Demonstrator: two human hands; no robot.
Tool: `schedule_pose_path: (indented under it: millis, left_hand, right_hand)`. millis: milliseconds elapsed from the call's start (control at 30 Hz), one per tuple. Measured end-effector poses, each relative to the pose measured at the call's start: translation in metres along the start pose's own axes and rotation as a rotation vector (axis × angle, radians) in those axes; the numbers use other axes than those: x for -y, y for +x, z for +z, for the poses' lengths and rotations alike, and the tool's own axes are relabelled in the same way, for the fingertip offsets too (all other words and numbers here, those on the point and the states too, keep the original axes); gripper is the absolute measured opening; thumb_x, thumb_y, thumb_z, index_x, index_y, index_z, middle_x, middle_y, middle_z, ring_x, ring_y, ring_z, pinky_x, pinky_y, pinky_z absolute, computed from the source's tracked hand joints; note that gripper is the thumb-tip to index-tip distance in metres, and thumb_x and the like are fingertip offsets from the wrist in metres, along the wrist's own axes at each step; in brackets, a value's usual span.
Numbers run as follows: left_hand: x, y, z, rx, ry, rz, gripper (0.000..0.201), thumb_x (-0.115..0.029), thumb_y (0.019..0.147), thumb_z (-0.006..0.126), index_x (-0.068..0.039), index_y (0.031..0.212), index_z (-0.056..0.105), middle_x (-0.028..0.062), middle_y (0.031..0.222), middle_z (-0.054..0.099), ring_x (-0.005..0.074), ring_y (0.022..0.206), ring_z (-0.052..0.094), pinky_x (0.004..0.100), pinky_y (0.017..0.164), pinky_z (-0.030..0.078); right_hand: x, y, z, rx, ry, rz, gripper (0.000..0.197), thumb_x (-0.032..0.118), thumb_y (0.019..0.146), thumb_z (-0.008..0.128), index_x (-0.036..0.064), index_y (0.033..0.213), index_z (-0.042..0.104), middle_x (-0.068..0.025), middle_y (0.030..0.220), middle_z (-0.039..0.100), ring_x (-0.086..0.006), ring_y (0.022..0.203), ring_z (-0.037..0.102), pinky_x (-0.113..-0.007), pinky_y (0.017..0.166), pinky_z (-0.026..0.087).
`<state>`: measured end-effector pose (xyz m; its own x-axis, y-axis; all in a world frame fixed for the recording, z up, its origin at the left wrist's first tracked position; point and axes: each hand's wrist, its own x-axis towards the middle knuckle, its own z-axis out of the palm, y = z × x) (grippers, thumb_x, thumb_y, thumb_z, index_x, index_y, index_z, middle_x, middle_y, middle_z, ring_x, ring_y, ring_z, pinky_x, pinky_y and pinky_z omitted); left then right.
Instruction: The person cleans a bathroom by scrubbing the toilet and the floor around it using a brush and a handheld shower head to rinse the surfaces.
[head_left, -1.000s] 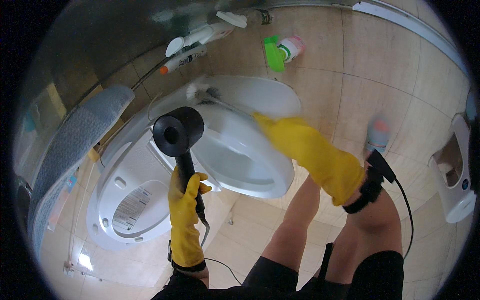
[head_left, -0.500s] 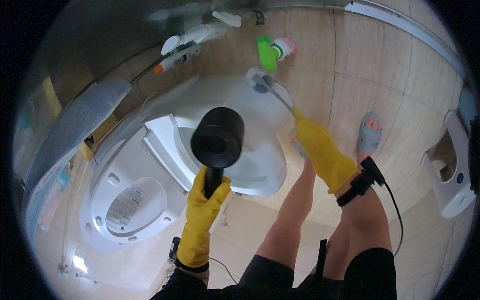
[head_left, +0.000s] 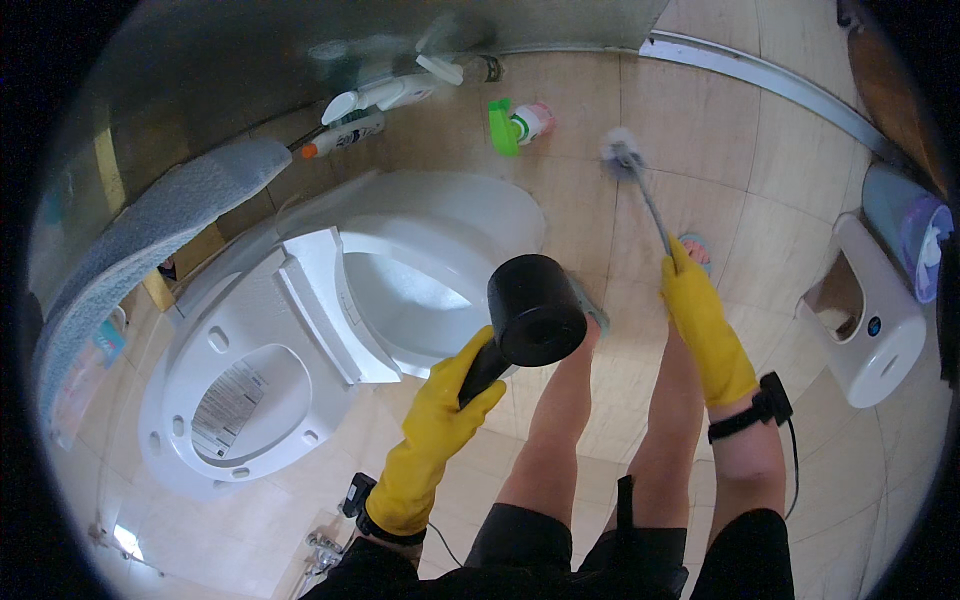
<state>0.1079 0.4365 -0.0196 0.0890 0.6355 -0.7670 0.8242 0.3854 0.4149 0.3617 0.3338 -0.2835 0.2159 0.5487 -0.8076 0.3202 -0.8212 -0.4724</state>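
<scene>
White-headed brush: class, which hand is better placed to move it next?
Probably the right hand: it holds the brush, while the left hand is occupied gripping a black handled object.

- Left hand (head_left: 452, 408) and right hand (head_left: 690, 288): long, bright yellow gloves (head_left: 405, 492), a bit wrinkly
- Black wrist bands (head_left: 738, 425), each with a little black box (head_left: 775, 398)
- Thin black wires (head_left: 796, 462) by the bands
- Black sleeves (head_left: 372, 570)
- Black shorts (head_left: 525, 538), with a thin black strap (head_left: 625, 502) in front
- Blue-grey open-toed slippers (head_left: 592, 303)
</scene>
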Motion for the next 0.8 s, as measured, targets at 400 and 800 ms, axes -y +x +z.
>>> schedule_pose_path:
  millis: [400,800]
  left_hand:
    - [0.018,0.009,-0.007,-0.119,-0.063,-0.029,0.059,-0.014,0.081,0.074,-0.010,0.135,0.051,0.0132,0.101,0.063,0.0250,0.093,0.059,0.0324,0.084,0.045]
    - [0.024,0.015,-0.025,-0.156,-0.068,-0.003,0.058,-0.013,0.081,0.075,-0.009,0.134,0.052,0.0129,0.102,0.064,0.0232,0.090,0.060,0.0310,0.081,0.046]
  right_hand:
    - [0.108,0.081,0.083,0.191,0.043,-0.328,0.039,0.024,0.095,0.046,0.0136,0.133,0.052,-0.0182,0.085,0.066,-0.0265,0.067,0.063,-0.038,0.058,0.048]
    - [0.174,0.122,0.068,0.032,-0.044,-0.297,0.038,0.022,0.095,0.044,0.0124,0.131,0.054,-0.0193,0.094,0.067,-0.0351,0.076,0.064,-0.042,0.065,0.050]
